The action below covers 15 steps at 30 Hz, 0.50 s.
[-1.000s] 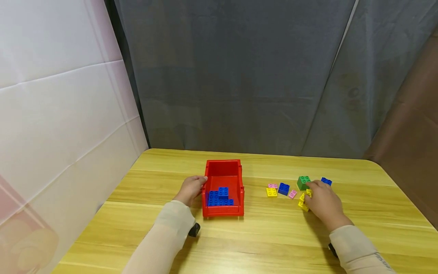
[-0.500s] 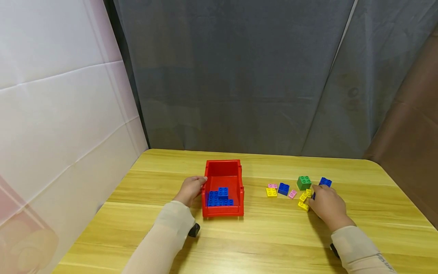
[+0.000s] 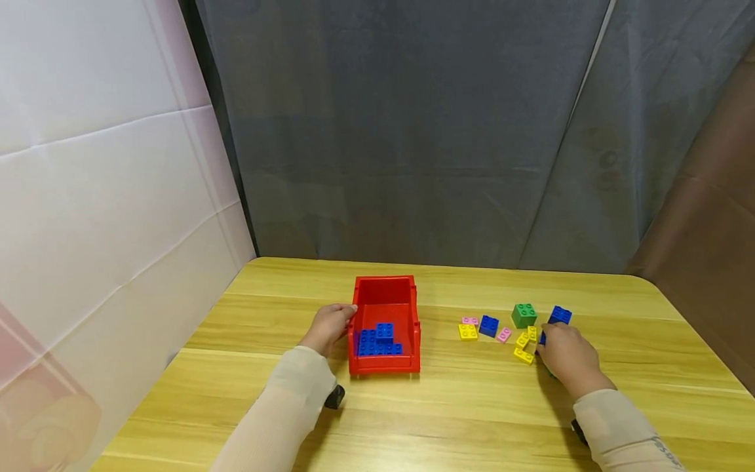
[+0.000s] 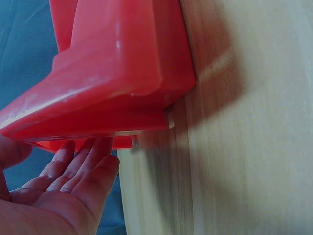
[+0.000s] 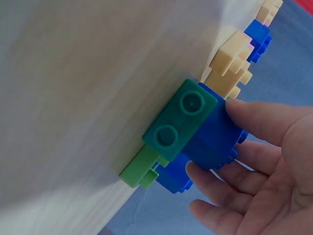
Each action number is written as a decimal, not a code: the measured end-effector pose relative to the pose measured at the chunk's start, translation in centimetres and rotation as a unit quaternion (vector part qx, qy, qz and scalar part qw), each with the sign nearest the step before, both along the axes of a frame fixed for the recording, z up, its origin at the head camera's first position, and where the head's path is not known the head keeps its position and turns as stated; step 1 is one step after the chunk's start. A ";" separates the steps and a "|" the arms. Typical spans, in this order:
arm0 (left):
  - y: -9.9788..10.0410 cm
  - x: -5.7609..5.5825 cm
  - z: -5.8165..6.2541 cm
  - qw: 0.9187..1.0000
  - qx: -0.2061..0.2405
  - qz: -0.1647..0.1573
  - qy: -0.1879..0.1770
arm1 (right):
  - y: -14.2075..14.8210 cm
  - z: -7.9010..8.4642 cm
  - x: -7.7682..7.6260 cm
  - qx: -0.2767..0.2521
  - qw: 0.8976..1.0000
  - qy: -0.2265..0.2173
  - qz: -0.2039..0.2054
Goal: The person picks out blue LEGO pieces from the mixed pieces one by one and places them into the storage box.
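- Pinching the blue brick (image 5: 212,132) with right fingers (image 5: 210,183); could drag the green brick (image 5: 180,120) along, if attached;
- Holding the red bin (image 3: 385,364) with left fingers (image 4: 98,176); could tip it by pulling

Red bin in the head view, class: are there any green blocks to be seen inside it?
No, only blue blocks show inside the red bin.

By the left hand (image 3: 327,328), a grip is made with straight fingers (image 4: 98,178); by the right hand (image 3: 569,357), a pinch; both forearms (image 3: 274,413) are placed behind the grips.
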<state>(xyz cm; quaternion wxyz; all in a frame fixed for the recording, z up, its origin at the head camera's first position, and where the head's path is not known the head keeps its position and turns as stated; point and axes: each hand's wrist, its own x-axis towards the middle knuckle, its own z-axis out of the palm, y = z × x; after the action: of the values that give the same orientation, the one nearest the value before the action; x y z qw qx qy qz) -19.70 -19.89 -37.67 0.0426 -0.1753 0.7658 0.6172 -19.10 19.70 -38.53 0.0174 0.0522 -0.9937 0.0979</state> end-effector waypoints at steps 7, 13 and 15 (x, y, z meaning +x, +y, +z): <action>0.1 0.0 -0.1 1.000 0.005 0.001 0.002 | 0.0 0.3 0.1 0.007 1.000 -0.011 0.006; 0.0 -0.1 -0.2 1.000 0.004 -0.003 0.004 | 0.0 0.4 0.1 0.000 1.000 0.001 0.007; 0.0 -0.1 -0.2 1.000 0.005 -0.003 0.004 | 0.0 0.4 0.2 -0.003 1.000 0.012 0.012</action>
<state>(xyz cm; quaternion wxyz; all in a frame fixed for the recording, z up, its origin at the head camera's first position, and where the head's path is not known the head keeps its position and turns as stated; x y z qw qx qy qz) -19.78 -19.90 -37.83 0.0422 -0.1706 0.7635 0.6214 -18.95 19.66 -38.11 0.0286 0.0651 -0.9924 0.1002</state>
